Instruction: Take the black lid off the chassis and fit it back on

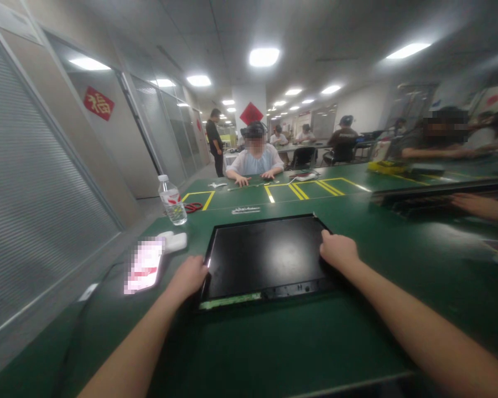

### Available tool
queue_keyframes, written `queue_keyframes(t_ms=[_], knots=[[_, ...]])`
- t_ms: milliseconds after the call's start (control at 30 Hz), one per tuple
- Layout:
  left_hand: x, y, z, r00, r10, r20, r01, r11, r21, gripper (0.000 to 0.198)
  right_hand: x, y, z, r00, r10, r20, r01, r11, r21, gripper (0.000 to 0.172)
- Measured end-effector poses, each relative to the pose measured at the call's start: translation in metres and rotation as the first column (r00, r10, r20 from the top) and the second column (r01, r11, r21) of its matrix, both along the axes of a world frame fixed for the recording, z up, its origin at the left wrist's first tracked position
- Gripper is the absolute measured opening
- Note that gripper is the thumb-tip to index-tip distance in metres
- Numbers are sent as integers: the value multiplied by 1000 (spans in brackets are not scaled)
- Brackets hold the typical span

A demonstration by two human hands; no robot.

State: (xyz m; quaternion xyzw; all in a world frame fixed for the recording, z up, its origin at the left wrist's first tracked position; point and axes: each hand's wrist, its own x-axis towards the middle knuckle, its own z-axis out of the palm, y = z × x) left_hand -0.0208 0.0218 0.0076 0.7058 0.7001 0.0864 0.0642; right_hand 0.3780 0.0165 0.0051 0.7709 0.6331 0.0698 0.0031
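Note:
A dark flat display panel (265,251) with a black frame lies just over the green table in front of me; whether it touches the table I cannot tell. A pale green strip (230,301) runs along the left part of its near edge. My left hand (193,275) is closed on the panel's left edge. On the right edge, toward the far corner, my right hand (339,250) grips the frame, with its fingers partly hidden beneath.
Left of the panel are a lit phone (144,266), a white object (176,241), a water bottle (172,200) and red-handled scissors (193,207). Small pale pieces (245,210) lie beyond it. A person (255,157) sits opposite. At right, another person's hand (473,203) rests near dark panels.

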Motion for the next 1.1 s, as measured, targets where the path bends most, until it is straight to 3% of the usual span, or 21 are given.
queue_keyframes(t_ms=[233,367,600,867,1100], knots=[[-5,1,3,962,37,269,-53,997,52,22,14,2,9,983,-108,-147,110,994,3,33],[-6,-2,1,893,74,444,-105,993,46,21,23,2,9,962,-142,-235,152,988,27,32],[-4,-5,-4,605,192,773,-219,973,-71,17,35,1,4,935,-150,-321,187,978,88,32],[5,-8,-5,163,333,929,-202,933,-299,32,50,4,-10,885,-170,-434,269,947,176,32],[9,-5,-12,-38,343,939,-210,916,-343,36,51,4,-14,872,-155,-464,283,934,219,30]])
